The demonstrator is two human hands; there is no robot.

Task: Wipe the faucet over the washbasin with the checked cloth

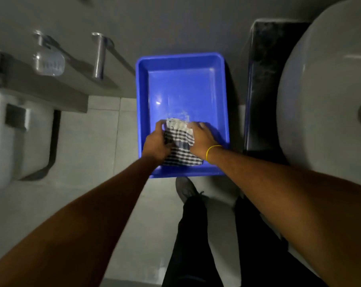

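Item: checked cloth, folded, inside my blue tray at its near rim. My left hand and right hand pinch its side edges. Far tray floor bare. Washbasin at right.

Location: a bathroom. A white washbasin is showing at right, a toilet cistern at left, over pale floor tiles.

Dim bathroom: pale tiled floor, grey wall, white toilet cistern at left.
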